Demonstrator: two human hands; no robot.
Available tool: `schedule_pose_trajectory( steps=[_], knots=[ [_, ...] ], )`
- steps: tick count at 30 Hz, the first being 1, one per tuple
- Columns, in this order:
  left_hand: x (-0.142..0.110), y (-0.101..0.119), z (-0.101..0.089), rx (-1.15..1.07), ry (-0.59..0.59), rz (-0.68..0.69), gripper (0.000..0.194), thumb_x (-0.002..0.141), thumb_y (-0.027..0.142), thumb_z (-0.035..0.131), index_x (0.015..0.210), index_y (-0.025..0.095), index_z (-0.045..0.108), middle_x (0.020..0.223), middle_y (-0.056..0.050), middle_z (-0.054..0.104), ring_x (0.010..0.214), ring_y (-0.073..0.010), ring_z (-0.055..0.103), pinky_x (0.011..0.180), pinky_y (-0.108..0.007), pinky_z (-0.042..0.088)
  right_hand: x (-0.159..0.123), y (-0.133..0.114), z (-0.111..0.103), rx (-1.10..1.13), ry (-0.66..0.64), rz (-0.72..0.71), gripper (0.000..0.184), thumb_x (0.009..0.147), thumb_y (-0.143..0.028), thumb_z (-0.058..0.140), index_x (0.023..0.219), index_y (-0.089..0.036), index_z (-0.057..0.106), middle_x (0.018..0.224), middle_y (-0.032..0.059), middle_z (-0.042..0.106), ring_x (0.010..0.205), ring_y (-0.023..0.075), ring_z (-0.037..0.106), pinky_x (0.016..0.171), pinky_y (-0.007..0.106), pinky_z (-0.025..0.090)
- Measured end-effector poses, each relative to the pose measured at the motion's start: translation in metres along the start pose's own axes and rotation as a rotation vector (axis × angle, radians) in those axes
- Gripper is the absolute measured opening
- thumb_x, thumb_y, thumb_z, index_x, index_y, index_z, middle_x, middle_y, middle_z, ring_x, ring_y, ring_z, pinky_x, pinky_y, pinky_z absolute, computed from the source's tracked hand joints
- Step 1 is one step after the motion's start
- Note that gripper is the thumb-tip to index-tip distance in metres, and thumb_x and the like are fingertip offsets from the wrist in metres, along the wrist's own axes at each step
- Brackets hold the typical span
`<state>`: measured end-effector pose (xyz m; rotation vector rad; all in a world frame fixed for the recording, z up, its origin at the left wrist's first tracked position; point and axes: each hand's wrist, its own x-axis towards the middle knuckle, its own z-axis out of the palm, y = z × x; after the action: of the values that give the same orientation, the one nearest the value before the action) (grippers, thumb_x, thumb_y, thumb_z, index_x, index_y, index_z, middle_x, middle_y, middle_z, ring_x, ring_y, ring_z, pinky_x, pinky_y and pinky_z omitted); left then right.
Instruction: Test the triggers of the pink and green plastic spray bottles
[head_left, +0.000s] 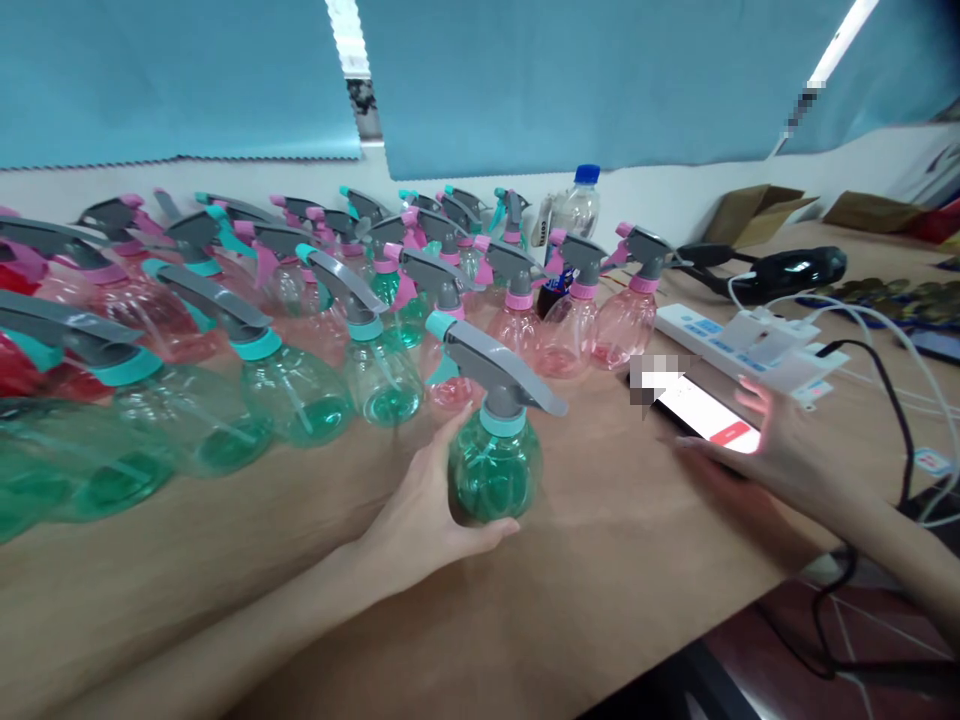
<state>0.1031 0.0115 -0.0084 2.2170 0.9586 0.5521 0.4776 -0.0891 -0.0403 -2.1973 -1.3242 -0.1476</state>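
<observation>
My left hand (424, 510) is wrapped round the lower body of a green spray bottle (495, 465) that stands upright on the table (592, 560). This bottle has a turquoise collar and a grey trigger head, with its nozzle towards the left. To the right, my right hand (787, 450) holds a phone (697, 408) by its near end, thumb on one side and fingers on the other. The phone's screen is lit white with a red patch, and its far end is blurred out. Left of the held bottle stands another green spray bottle (382, 385) with a turquoise collar.
Several pink spray bottles (626, 315) and green ones crowd the back and left. A clear bottle with a blue cap (585, 205) stands behind them. A white power strip (705, 335) with cables lies beyond the phone, near a black device (799, 270) and an open cardboard box (754, 215).
</observation>
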Motion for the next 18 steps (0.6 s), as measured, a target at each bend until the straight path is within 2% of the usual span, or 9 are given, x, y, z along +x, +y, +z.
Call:
schedule_pose_trajectory(
  steps=[2, 4, 5, 7, 10, 12, 15, 18],
  knots=[
    [0.000, 0.000, 0.000, 0.001, 0.004, 0.003, 0.109, 0.065, 0.047, 0.078, 0.147, 0.032, 0.009, 0.148, -0.011, 0.032, 0.133, -0.0378, 0.033, 0.103, -0.060, 0.033, 0.002, -0.018, -0.008, -0.049, 0.006, -0.132, 0.084, 0.070, -0.054, 0.069, 0.130, -0.004, 0.040, 0.128, 0.0331, 0.052, 0.120, 0.0423, 0.050, 0.097, 0.049, 0.042],
    [0.000, -0.001, 0.000, -0.005, -0.001, 0.003, 0.110, 0.064, 0.048, 0.079, 0.147, 0.032, 0.008, 0.148, -0.011, 0.033, 0.133, -0.0378, 0.034, 0.103, -0.060, 0.034, 0.003, -0.046, -0.016, 0.107, 0.018, -0.270, 0.075, 0.071, -0.050, 0.070, 0.127, -0.009, 0.043, 0.127, 0.0269, 0.054, 0.118, 0.0361, 0.053, 0.099, 0.046, 0.043],
    [-0.001, -0.001, 0.000, -0.011, -0.005, 0.000, 0.110, 0.064, 0.049, 0.079, 0.147, 0.032, 0.008, 0.147, -0.011, 0.034, 0.132, -0.0378, 0.035, 0.102, -0.059, 0.035, 0.003, -0.063, -0.018, 0.212, -0.064, -0.328, 0.067, 0.073, -0.051, 0.069, 0.125, -0.015, 0.046, 0.127, 0.0219, 0.055, 0.116, 0.0328, 0.054, 0.097, 0.046, 0.045],
    [-0.001, -0.002, 0.001, -0.017, -0.007, -0.004, 0.112, 0.062, 0.052, 0.080, 0.147, 0.032, 0.009, 0.147, -0.011, 0.033, 0.132, -0.0380, 0.035, 0.102, -0.059, 0.035, 0.002, -0.101, -0.020, 0.396, -0.359, -0.441, 0.063, 0.072, -0.049, 0.071, 0.124, -0.023, 0.047, 0.128, 0.0129, 0.055, 0.119, 0.0296, 0.053, 0.101, 0.048, 0.042],
    [-0.002, -0.001, 0.002, -0.035, -0.001, 0.004, 0.113, 0.061, 0.054, 0.081, 0.147, 0.031, 0.012, 0.146, -0.012, 0.035, 0.131, -0.0396, 0.036, 0.101, -0.060, 0.035, 0.003, -0.154, -0.016, 0.697, -0.600, -0.622, 0.085, 0.064, -0.041, 0.080, 0.135, -0.029, 0.036, 0.139, 0.0068, 0.049, 0.128, 0.0276, 0.046, 0.105, 0.047, 0.039],
    [-0.002, 0.002, 0.002, -0.059, -0.015, 0.039, 0.107, 0.061, 0.052, 0.081, 0.146, 0.031, 0.018, 0.141, -0.012, 0.042, 0.128, -0.0401, 0.041, 0.099, -0.061, 0.037, 0.006, -0.183, -0.010, 0.853, -0.651, -0.675, 0.087, 0.062, -0.038, 0.082, 0.134, -0.028, 0.035, 0.138, 0.0062, 0.050, 0.127, 0.0273, 0.046, 0.103, 0.045, 0.042],
    [0.000, 0.008, 0.001, -0.067, -0.002, 0.116, 0.101, 0.061, 0.048, 0.082, 0.143, 0.030, 0.026, 0.139, -0.011, 0.046, 0.129, -0.0401, 0.040, 0.102, -0.062, 0.033, 0.009, -0.212, -0.005, 1.032, -0.729, -0.653, 0.086, 0.061, -0.035, 0.082, 0.133, -0.028, 0.034, 0.129, 0.0046, 0.055, 0.112, 0.0243, 0.058, 0.090, 0.040, 0.052],
    [0.000, 0.011, 0.000, -0.042, 0.029, 0.152, 0.098, 0.059, 0.047, 0.083, 0.140, 0.026, 0.033, 0.138, -0.012, 0.047, 0.132, -0.0411, 0.034, 0.106, -0.063, 0.026, 0.008, -0.228, -0.002, 1.035, -0.671, -0.654, 0.063, 0.064, -0.025, 0.078, 0.118, -0.026, 0.046, 0.109, 0.0018, 0.061, 0.091, 0.0193, 0.062, 0.078, 0.035, 0.054]
  ],
)
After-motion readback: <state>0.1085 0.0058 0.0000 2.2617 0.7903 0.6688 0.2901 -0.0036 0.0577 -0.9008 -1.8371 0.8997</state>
